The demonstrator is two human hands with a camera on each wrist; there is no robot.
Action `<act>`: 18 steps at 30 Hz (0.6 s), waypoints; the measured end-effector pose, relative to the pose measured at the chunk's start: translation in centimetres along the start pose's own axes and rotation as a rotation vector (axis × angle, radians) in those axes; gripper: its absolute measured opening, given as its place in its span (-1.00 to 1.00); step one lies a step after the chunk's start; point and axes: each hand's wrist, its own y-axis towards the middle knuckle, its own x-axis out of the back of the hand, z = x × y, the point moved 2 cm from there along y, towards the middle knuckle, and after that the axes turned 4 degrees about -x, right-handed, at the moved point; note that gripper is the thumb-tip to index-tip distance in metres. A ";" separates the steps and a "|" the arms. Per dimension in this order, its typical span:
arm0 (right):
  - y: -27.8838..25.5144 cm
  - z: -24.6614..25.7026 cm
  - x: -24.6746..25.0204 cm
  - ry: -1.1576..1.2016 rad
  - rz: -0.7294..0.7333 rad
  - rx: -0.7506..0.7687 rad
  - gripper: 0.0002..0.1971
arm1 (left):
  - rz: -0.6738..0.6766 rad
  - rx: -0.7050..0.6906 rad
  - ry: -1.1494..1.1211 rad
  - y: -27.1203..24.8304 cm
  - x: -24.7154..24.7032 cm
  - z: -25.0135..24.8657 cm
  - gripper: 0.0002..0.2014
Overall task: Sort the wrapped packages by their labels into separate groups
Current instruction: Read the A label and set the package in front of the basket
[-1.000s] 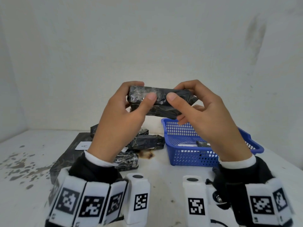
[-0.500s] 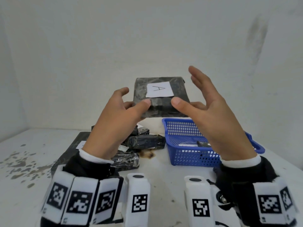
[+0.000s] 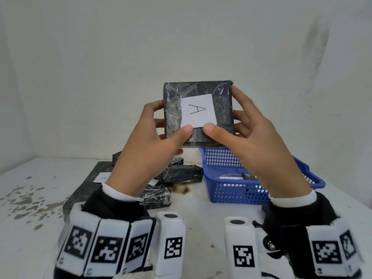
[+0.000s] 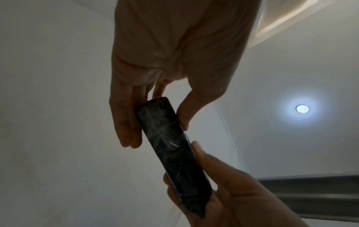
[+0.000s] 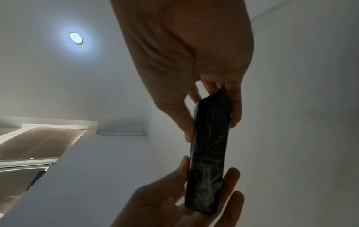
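A dark plastic-wrapped package [image 3: 221,109] with a white label reading "A" [image 3: 198,112] is held upright in the air, label facing me. My left hand [image 3: 159,131] pinches its lower left side, thumb on the front and fingers behind. My right hand [image 3: 237,127] pinches its right side the same way. In the wrist views the package [image 4: 170,150] [image 5: 209,153] shows edge-on between thumbs and fingers. Below on the table lies a pile of more dark wrapped packages [image 3: 181,174], and a large flat one with a white label [image 3: 90,184].
A blue plastic basket [image 3: 231,192] stands on the white table to the right of the pile, with a package [image 3: 248,176] inside it. The table [image 3: 30,218] is stained on the left, with a burn mark near the middle. White walls close in behind.
The package has been turned from edge-on to upright so its "A" label faces me. My right fingers, spread half a second ago, have closed onto its right side.
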 end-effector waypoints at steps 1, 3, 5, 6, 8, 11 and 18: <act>0.0 0.0 0.0 -0.001 -0.006 0.005 -0.16 | -0.006 -0.004 0.018 0.0 0.0 0.0 -0.45; 0.0 0.0 0.2 0.001 -0.018 0.006 -0.17 | -0.014 -0.010 0.044 0.0 0.1 -0.1 -0.49; 0.1 -0.1 0.4 0.017 -0.029 0.008 -0.21 | -0.021 -0.012 0.053 0.0 0.2 -0.2 -0.51; 0.0 0.0 0.4 0.025 -0.029 0.011 -0.23 | -0.024 -0.015 0.064 0.1 0.3 -0.2 -0.50; -0.1 0.1 0.3 0.025 -0.023 0.017 -0.26 | -0.032 -0.023 0.094 0.0 0.3 -0.2 -0.47; -0.1 0.2 0.0 0.050 -0.045 0.014 -0.32 | -0.041 -0.033 0.113 0.1 0.2 -0.2 -0.46; -0.2 0.1 0.1 0.037 -0.085 -0.025 -0.31 | -0.062 -0.018 0.124 0.1 0.3 0.0 -0.55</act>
